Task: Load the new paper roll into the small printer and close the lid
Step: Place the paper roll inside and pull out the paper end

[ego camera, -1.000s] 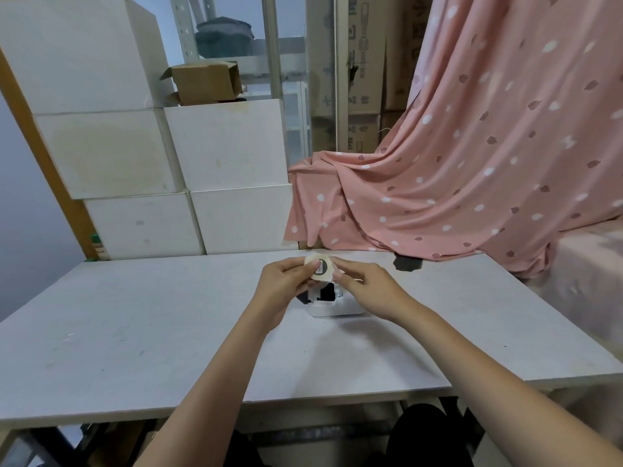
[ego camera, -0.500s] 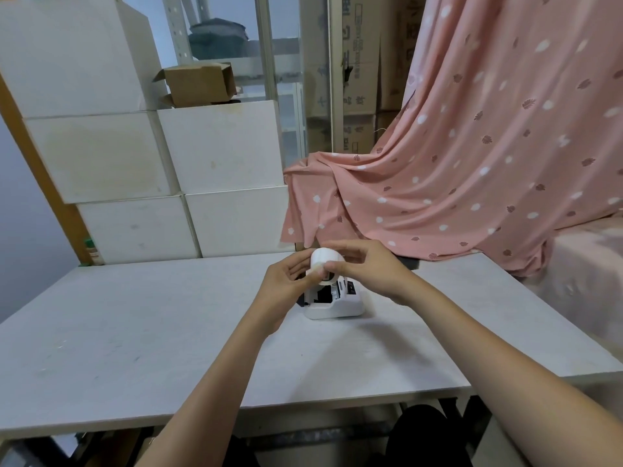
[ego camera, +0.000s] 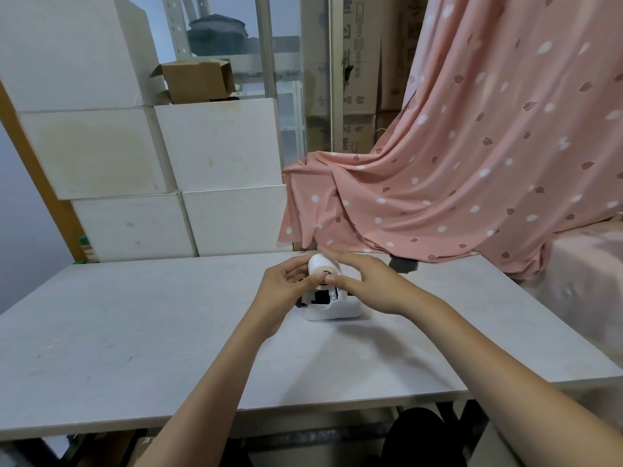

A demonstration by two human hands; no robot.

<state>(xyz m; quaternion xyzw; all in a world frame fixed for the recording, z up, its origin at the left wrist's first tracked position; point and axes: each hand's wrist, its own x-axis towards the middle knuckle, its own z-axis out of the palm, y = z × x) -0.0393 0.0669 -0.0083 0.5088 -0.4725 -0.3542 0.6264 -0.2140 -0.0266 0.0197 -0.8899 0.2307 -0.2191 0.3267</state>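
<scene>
A small white printer [ego camera: 332,308] sits on the pale table [ego camera: 135,332], its paper bay open and dark inside. Just above it I hold a white paper roll [ego camera: 322,264], turned so one end with its dark core faces me. My left hand [ego camera: 286,286] pinches the roll from the left with thumb and fingers. My right hand [ego camera: 367,284] touches the roll from the right, thumb near the core and fingers spread over the top. The hands hide the printer's lid and rear part.
White boxes [ego camera: 215,150] are stacked behind the table at the left, with a brown carton [ego camera: 199,80] on top. A pink patterned cloth [ego camera: 472,163] drapes down to the table's far right. The table's near edge runs below my forearms.
The roll has been turned between my hands and lowered slightly toward the open printer. My right fingers have spread flatter over it.
</scene>
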